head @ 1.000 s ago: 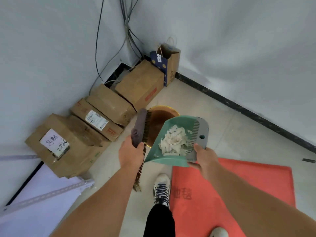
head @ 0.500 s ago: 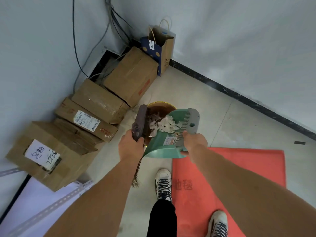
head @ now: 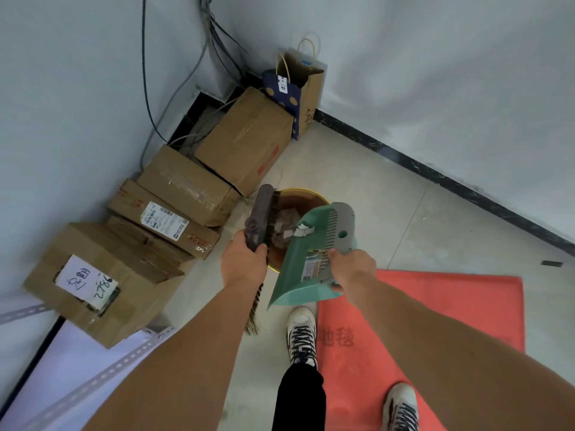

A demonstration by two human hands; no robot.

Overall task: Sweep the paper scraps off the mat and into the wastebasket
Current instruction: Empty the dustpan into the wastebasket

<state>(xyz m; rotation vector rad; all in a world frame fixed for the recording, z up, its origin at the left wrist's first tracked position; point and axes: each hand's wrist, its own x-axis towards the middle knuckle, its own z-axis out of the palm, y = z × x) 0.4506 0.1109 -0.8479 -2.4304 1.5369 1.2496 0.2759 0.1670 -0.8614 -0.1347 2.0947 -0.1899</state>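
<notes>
Tipping dustpan (head: 298, 269) over wastebasket (head: 306, 191) at 12 o'clock | our left hand (head: 242, 262) grips brush (head: 259, 219), right hand (head: 351, 265) grips dustpan | paper scraps (head: 284, 222) mostly inside wastebasket | we tilt steeper, brush stragglers off lip

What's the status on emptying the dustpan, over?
Left grip holds brush, right grip holds dustpan tipped over wastebasket. Paper scraps lie in basket, a couple on pan's lip. Nothing blocks the drop.
</notes>
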